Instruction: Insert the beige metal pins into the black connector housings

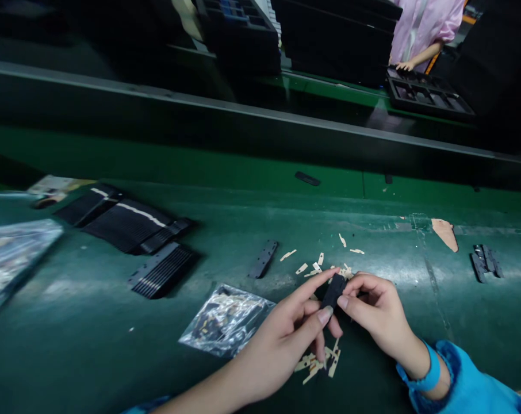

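The left hand (282, 339) grips a small black block (333, 290) above the surface (471, 328) while the right hand (376, 310) pinches its side, close two-handed work whose next move likely calls for a steady hold. Pale strips (334, 365) lie nearby (some toward the far edge, some toward the near), with room rightward before the dark parts (487, 261).

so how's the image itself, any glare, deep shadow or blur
Head view: bright glare on the clear plastic bag by the left hand, pale sheen on the green table; head view: upper background mostly sunk in near-black; head view: stacked black strips look softly smeared, and the held black piece shows little surface detail
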Demonstrator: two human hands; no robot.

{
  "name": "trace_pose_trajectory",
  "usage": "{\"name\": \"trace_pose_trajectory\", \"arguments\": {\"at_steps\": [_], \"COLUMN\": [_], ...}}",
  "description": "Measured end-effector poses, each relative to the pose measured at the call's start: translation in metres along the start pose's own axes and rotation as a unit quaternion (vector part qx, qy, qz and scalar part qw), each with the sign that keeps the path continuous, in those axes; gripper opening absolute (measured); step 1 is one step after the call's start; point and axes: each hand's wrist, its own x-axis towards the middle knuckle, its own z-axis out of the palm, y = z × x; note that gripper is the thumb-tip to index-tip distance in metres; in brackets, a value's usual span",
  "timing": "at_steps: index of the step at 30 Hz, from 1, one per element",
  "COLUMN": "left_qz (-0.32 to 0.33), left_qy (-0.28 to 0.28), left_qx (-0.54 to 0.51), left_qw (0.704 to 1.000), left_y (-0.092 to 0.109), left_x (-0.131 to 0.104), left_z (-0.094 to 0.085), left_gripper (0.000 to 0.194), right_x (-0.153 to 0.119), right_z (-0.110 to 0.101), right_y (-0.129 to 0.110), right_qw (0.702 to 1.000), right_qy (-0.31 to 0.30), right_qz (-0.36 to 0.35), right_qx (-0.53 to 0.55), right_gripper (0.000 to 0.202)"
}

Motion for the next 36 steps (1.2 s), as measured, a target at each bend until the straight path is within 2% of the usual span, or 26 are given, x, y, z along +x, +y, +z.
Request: {"name": "trace_pose_trajectory", "arguments": {"at_steps": [5, 12, 18, 30, 36], "left_qz": [-0.001, -0.052, -0.044, -0.066, -0.072], "left_qy": [-0.012, -0.115, -0.110, -0.143, -0.144], "left_qx": [-0.029, -0.164, -0.163, -0.192, -0.180], "left_qw": [0.999, 0.978, 0.980, 0.969, 0.970], "left_y": [0.000, -0.001, -0.002, -0.004, -0.004], "left_x": [0.000, 0.005, 0.006, 0.006, 0.006], "left_z": [-0.002, -0.010, -0.010, -0.014, -0.014], "left_gripper": [0.068, 0.078, 0.073, 0.083, 0.070], "right_x": [0.000, 0.000, 0.000, 0.002, 0.002], "right_z": [0.001, -0.003, -0.009, -0.017, -0.019], "right_y": [-0.002, -0.005, -0.007, -0.012, -0.017], "right_qw": [1.000, 0.999, 0.999, 0.996, 0.995], "right_qy": [0.002, -0.025, -0.023, 0.003, -0.002], "right_qz": [-0.012, -0.017, -0.036, -0.080, -0.095], "right_qx": [-0.007, 0.012, -0.009, -0.033, -0.038], "right_gripper": [0.020, 0.021, 0.024, 0.018, 0.016]}}
